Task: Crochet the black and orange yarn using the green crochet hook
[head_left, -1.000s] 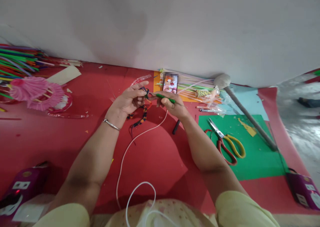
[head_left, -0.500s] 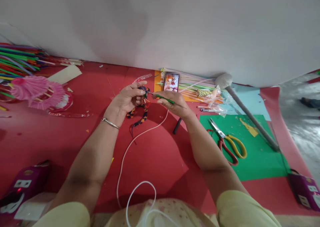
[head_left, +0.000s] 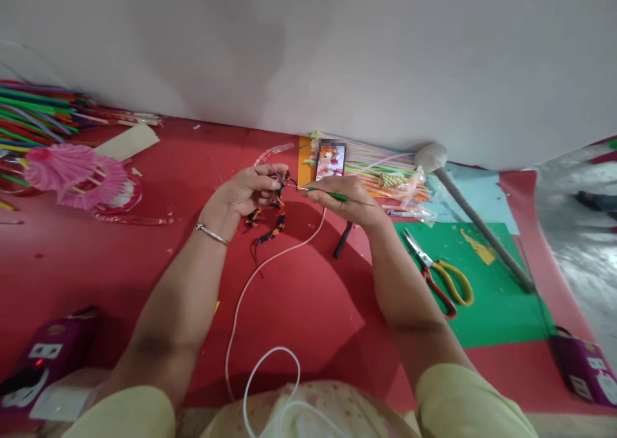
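Observation:
My left hand [head_left: 253, 192] is closed on a dark navy and orange crocheted strip [head_left: 276, 229], pinching its upper end between thumb and fingers. The strip curls below the hand, and a thin dark tail of yarn trails from it onto the red surface. In my right hand [head_left: 342, 199] is a crochet hook [head_left: 332, 195] with a green handle, its metal tip pointing left at the strip. A short gap lies between the two hands, with a dark strand of yarn near the hook's tip. Fingers of the left hand partly hide the upper end of the strip.
Behind my right hand a phone [head_left: 330, 159] with a lit screen leans on pale pipe cleaners [head_left: 371, 155]. Scissors [head_left: 438, 271] lie on a green sheet [head_left: 506, 316], beside a grey mallet-like tool [head_left: 482, 222]. Pink paper pieces [head_left: 72, 174] and purple power boxes [head_left: 53, 348] flank me. A white cable [head_left: 245, 290] crosses the table.
My right hand with the crochet hook has moved right, away from the strip, so the metal tip now shows apart from it. The left hand has shifted slightly.

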The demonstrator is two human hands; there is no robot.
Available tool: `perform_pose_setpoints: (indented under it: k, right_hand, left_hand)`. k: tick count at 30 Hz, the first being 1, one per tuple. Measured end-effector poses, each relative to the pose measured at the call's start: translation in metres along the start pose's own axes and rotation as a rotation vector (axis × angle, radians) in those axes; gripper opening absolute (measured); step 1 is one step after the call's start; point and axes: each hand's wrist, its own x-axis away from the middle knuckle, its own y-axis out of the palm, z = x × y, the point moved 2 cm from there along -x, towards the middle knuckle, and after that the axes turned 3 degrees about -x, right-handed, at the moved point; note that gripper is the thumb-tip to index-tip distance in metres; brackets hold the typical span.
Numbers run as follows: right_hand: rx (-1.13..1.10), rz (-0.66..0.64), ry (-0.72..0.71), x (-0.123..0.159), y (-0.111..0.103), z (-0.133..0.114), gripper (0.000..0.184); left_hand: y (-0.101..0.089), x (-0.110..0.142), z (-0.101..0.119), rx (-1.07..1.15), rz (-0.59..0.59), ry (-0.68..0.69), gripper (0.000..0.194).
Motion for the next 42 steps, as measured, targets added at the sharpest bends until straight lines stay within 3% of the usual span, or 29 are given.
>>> perform_pose_setpoints:
  k: [9, 13, 18, 21, 28, 37, 42]
  right_hand:
    - [-0.265, 0.089, 0.143, 0.000, 0.007, -0.003, 0.039]
    - [-0.186, 0.162, 0.004, -0.003, 0.017, -0.005, 0.037]
    - [0.001, 0.236, 0.042, -0.003, 0.033, -0.002, 0.031]
    - [0.159, 0.272, -0.005, -0.004, 0.040, 0.002, 0.024]
    - [0.201, 0.283, -0.088, -0.006, 0.045, 0.013, 0.023]
    - [0.237, 0.246, 0.002, -0.006, 0.045, 0.010, 0.019]
    - [0.195, 0.249, 0.063, -0.007, 0.044, 0.011, 0.019]
  left_hand:
    - [0.000, 0.000, -0.004, -0.047, 0.009, 0.032, 0.048]
    - [0.004, 0.000, -0.003, -0.047, 0.041, 0.090, 0.041]
    - [0.009, -0.001, -0.006, -0.040, 0.059, 0.171, 0.035]
    - [0.012, -0.002, -0.009, -0.058, 0.044, 0.170, 0.034]
    - [0.017, -0.001, -0.011, -0.064, 0.065, 0.184, 0.033]
    - [0.023, -0.001, -0.012, -0.102, 0.105, 0.190, 0.033]
    - [0.025, -0.003, -0.013, -0.176, 0.130, 0.259, 0.039]
